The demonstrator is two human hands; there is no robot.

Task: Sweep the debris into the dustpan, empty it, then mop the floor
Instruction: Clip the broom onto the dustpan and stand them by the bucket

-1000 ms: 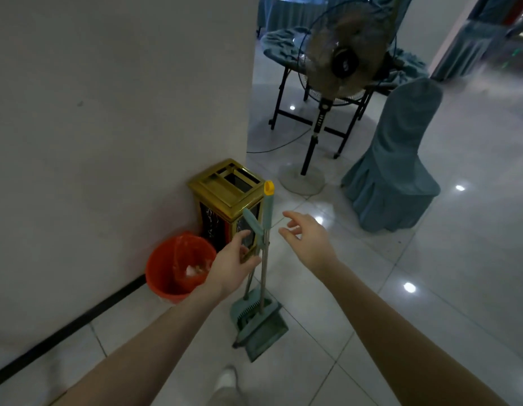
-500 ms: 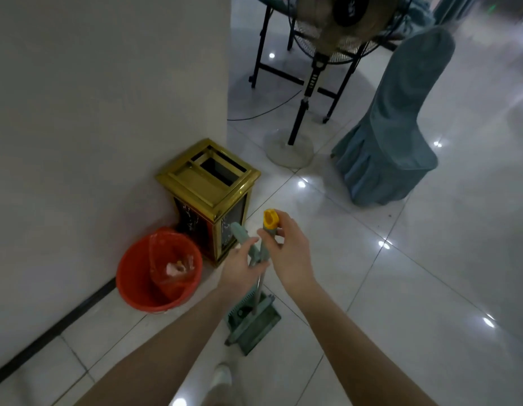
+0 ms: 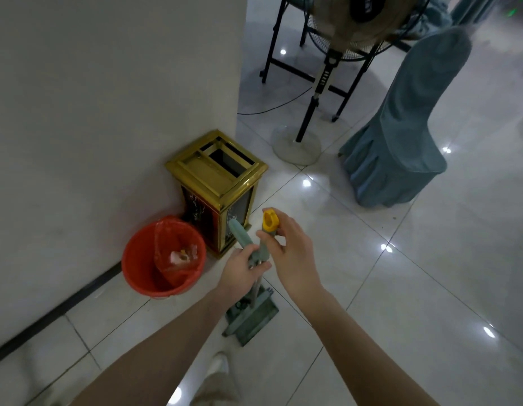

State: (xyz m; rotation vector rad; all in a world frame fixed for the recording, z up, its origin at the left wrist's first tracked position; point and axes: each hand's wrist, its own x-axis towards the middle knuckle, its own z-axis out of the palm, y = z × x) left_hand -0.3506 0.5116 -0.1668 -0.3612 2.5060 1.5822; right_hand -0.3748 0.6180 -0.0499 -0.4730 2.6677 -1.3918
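Head view: both hands grip 2 upright handles over the pale tiled floor (image 3: 430, 288). Left hand (image 3: 242, 271) is closed around the teal plastic dustpan handle (image 3: 239, 235); the teal dustpan (image 3: 251, 315) rests on the tiles below. Right hand (image 3: 292, 253) pinches the broom handle with the yellow cap (image 3: 269, 220). Just beside them stand an orange plastic bucket (image 3: 163, 259) with a red liner and a gold metal bin (image 3: 216, 183).

Bare forearms, no sleeves in view, light shoe (image 3: 219, 365), pale trouser leg (image 3: 213, 389)
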